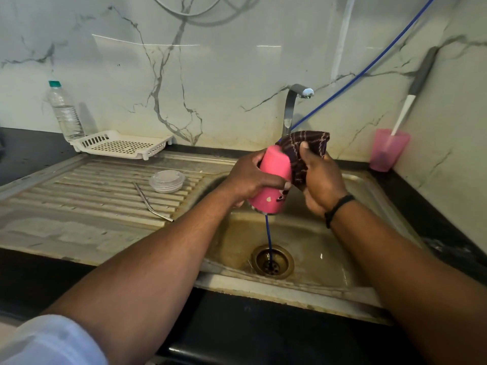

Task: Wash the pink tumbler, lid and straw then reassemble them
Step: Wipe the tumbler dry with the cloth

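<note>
A stained steel sink [369, 185] sat in a dark counter [31, 156] against a wall of white marble-look tile [237, 61] with grey veins. A chrome tap [292, 106] rose from the back of the sink, and a blue hose [369, 67] ran down from the upper right, passed behind the hands, and ended in the sink's drain [272, 260]. The sink's ribbed draining board [92, 191] stretched to its left.

At the back left of the sink a white perforated tray [123, 144] rested on the board's far edge, with a clear plastic water bottle [64, 111], green-capped and part full, standing just behind the tray. At the back right corner of the sink stood a translucent pink cup [387, 151] with a white-handled utensil [403, 114] leaning in it.

On the draining board, left of the sink basin, lay the clear lid [166, 181] and, just beside it, the bent metal straw [151, 202].

Over the basin the left hand [250, 177] gripped the pink tumbler [274, 180], fingers curled round its body. It was tilted, base up toward the tap and mouth down toward the drain. The right hand [320, 180] clutched a dark striped cloth [303, 151], pressing it against the tumbler's upper right side and base.
</note>
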